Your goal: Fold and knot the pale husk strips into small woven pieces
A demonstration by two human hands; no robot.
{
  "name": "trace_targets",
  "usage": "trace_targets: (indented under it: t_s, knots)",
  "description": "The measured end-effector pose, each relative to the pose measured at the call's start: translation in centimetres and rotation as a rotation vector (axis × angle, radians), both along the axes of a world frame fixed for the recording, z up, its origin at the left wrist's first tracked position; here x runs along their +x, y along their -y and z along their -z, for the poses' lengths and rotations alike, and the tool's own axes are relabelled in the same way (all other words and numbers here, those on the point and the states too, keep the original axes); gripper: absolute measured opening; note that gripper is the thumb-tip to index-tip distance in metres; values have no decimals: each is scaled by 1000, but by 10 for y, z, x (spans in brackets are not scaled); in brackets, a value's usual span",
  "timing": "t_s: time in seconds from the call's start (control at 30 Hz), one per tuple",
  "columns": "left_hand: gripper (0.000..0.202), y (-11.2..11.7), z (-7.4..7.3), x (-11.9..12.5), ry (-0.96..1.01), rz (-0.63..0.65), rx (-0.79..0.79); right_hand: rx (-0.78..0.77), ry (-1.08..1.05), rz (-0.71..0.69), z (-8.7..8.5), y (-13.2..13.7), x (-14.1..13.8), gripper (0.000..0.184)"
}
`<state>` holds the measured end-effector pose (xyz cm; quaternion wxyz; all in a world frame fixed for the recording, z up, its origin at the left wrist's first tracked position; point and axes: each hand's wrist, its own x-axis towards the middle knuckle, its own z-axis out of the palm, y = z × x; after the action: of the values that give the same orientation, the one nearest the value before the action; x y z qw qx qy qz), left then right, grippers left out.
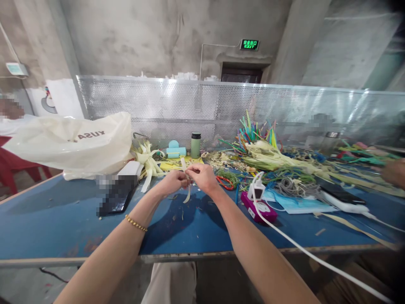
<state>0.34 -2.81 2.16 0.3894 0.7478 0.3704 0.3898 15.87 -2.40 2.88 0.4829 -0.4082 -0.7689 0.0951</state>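
Note:
Over the middle of the blue table, my left hand (172,183) and my right hand (204,177) meet with fingers pinched together. A pale husk strip (183,163) runs between them, one end sticking up above the fingers and the other curling down below. My right fingertips grip it near the top; my left fingers close on it just beside them, partly hiding it. A bundle of pale husks (148,160) lies to the left of my hands. Behind them stand a green bottle (195,145) and a light-blue roll-like item (176,152).
A large white bag (95,145) and a phone (118,196) lie left. Right are a purple power strip (257,207) with a charger and white cable, a blue mask (303,205), cords (294,185), husks (268,156) and coloured stems (253,133). Another person's hand (394,173) is far right.

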Motion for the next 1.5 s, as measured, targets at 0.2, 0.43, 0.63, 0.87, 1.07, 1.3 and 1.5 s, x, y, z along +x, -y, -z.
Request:
trace_targets:
  t_s: [0.2, 0.43, 0.63, 0.87, 1.07, 1.3, 1.5]
  knots:
    - [9, -3, -3, -1, 368, -177, -131, 279, 62, 219, -8, 10, 0, 19]
    - [14, -12, 0, -1, 850, -107, -463, 148, 207, 211, -2, 11, -5, 27]
    - [18, -7, -2, 1, 784, -44, -468, 64, 141, 172, 6, 3, -8, 22]
    - [30, -1, -1, 8, 752, -134, -125, 49, 152, 155, 6, 2, -9, 22]
    - [20, 8, -8, 5, 663, -200, -17, 49, 133, 113, 5, 3, -9, 26]
    - [25, 10, -13, 2, 592, -231, 3, 45, 163, 83, 5, 4, -8, 21]
    - [29, 6, -11, 0, 598, -227, 3, 40, 185, 83, 4, 4, -7, 20]
